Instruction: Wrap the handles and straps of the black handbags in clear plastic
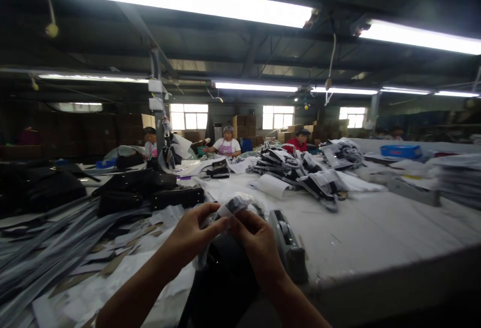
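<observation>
Both hands meet at the table's near edge, over a black bag (221,283). My left hand (199,228) pinches a strip of white wrapping (227,210) between thumb and forefinger. From the other side my right hand (257,240) is closed on the same wrapping, thumb tips nearly touching. The wrapping, with clear film about it, seems to go around the bag's handle; the fingers hide most of that part. A grey tape dispenser (288,248) stands just right of my right hand.
Grey strips (48,248) and paper scraps lie at left, below several black bags (135,188). Wrapped straps (293,168) are heaped mid-table. A blue box (400,151) and a stack of sheets (460,180) sit at right. Several people work across the table, one in a pink apron (225,148).
</observation>
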A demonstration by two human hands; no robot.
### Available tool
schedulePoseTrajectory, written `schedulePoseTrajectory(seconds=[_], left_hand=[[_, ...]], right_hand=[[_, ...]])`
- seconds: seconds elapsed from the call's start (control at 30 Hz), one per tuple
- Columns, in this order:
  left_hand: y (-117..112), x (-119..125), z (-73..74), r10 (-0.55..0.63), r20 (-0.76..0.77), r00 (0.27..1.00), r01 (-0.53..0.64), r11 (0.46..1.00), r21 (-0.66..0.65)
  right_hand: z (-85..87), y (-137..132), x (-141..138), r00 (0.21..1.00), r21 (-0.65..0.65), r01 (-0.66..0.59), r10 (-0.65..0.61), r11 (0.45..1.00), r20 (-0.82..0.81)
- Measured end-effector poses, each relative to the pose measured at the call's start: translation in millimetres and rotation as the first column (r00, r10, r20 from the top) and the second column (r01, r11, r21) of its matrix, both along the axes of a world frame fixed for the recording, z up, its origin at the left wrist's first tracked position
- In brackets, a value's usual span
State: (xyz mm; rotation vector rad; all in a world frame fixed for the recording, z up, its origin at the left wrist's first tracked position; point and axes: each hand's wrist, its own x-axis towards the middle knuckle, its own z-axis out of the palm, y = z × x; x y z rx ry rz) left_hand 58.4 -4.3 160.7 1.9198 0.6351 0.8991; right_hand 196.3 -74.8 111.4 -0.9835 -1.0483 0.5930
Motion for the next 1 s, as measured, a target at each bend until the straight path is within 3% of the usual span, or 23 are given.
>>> schedulePoseTrajectory(seconds=[0.07, 0.13, 0.2, 0.23, 0.3, 0.4, 0.5, 0.63, 0.83, 0.9, 1.0], left_hand=[[-2, 2, -5.6, 0.073, 0.016, 0.997, -0.073, 0.997, -0.009], [-4, 2, -11.0, 0.132, 0.017, 0.991, -0.132, 0.991, -0.020], [-7, 2, -15.5, 0.192, 0.029, 0.981, -0.192, 0.981, -0.024], [-8, 3, -17.3, 0.222, 0.049, 0.974, -0.220, 0.975, -0.032], [-11, 6, -19.6, 0.255, 0.098, 0.962, -0.251, 0.967, -0.053], [-12, 11, -21.1, 0.222, 0.116, 0.968, -0.216, 0.975, -0.056], [-10, 13, -22.3, 0.165, 0.087, 0.982, -0.163, 0.986, -0.038], [-6, 10, -25.8, 0.135, 0.054, 0.989, -0.135, 0.991, -0.002], [-4, 6, -29.9, 0.223, 0.055, 0.973, -0.224, 0.974, 0.016], [-3, 5, -30.5, 0.207, 0.036, 0.978, -0.207, 0.978, 0.021], [-1, 5, -32.3, 0.186, 0.012, 0.983, -0.186, 0.982, 0.017]], right_hand=[[-6.0, -2, 19, 0.987, -0.007, 0.089, -0.087, 0.996, 0.136], [-18.2, -9, 54, 0.905, -0.022, 0.299, -0.276, 0.954, 0.325], [-36.1, -19, 97, 0.764, -0.076, 0.542, -0.452, 0.837, 0.460], [-46.4, -24, 119, 0.734, -0.117, 0.605, -0.494, 0.788, 0.467], [-67.0, -32, 157, 0.703, -0.199, 0.672, -0.531, 0.713, 0.473], [-92.6, -35, 187, 0.752, -0.353, 0.646, -0.486, 0.677, 0.445], [-105.3, -30, 186, 0.834, -0.462, 0.551, -0.436, 0.694, 0.340], [-98.8, -28, 172, 0.894, -0.486, 0.436, -0.425, 0.758, 0.140], [-70.9, -49, 156, 0.899, -0.421, 0.365, -0.432, 0.831, -0.073], [-70.8, -59, 148, 0.894, -0.423, 0.346, -0.431, 0.838, -0.122], [-86.2, -71, 135, 0.875, -0.444, 0.327, -0.445, 0.834, -0.192]])
